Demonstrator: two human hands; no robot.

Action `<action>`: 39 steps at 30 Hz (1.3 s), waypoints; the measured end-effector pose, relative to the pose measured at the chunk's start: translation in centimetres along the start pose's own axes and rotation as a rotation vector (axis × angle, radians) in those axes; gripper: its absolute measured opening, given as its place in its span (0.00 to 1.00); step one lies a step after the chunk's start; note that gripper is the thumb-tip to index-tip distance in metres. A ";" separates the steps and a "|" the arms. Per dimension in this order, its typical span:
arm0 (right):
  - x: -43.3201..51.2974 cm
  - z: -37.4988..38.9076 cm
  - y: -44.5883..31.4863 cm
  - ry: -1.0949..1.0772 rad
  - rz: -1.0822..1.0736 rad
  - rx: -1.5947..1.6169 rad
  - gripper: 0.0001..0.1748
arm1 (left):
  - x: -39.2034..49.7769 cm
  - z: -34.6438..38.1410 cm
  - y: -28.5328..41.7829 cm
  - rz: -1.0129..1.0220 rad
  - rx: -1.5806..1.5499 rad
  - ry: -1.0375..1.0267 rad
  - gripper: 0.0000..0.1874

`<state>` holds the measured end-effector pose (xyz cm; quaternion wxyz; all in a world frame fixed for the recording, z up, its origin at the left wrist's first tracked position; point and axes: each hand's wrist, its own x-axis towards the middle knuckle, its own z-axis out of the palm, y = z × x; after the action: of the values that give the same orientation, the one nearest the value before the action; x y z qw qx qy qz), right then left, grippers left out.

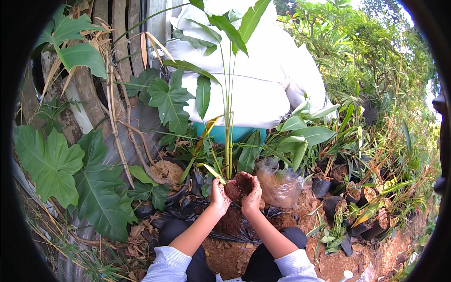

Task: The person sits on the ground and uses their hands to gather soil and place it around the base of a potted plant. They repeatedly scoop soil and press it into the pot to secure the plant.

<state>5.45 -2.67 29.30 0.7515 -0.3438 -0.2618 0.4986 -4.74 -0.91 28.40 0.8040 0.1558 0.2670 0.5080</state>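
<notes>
Both of my hands are smeared with soil and cupped toward each other at the foot of a tall leafy plant (228, 148). Reddish-brown soil (233, 190) lies between them, with my left hand (220, 198) against its left side. My right hand (253, 196) curves around the right side, dark soil showing on its inner palm. Stems rise just beyond my fingers, and the plant's base is hidden behind the hands. Below my wrists, more dark soil (227, 224) rests on a black plastic sheet or bag (243, 235) between my knees.
White sacks (243, 84) are stacked behind the plant, above a teal container (259, 135). A clear plastic bag (280, 183) of brown fibrous material sits to the right. Several black nursery bags (321, 187) with plants stand farther right. A pot (172, 172) and large lobed leaves (102, 197) occupy the left.
</notes>
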 end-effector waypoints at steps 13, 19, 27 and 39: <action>-1.4 0.8 0.7 -0.370 -0.728 -1.045 0.09 | 2.1 -1.0 -0.8 0.060 -0.043 -0.008 0.37; -0.7 1.3 0.1 -0.241 -0.718 -0.928 0.08 | 1.4 0.3 0.1 0.008 -0.039 -0.131 0.39; -1.5 2.8 -0.1 -0.210 -0.690 -0.949 0.09 | 2.1 1.3 -0.2 0.092 -0.028 -0.143 0.33; -0.4 3.0 -2.4 -0.565 -0.713 -0.873 0.31 | 3.7 1.0 0.7 0.102 -0.139 -0.429 0.30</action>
<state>4.48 -2.94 33.00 0.5638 -0.3653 -0.7281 0.1361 -3.41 2.75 28.54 0.8243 0.2179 0.0463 0.5204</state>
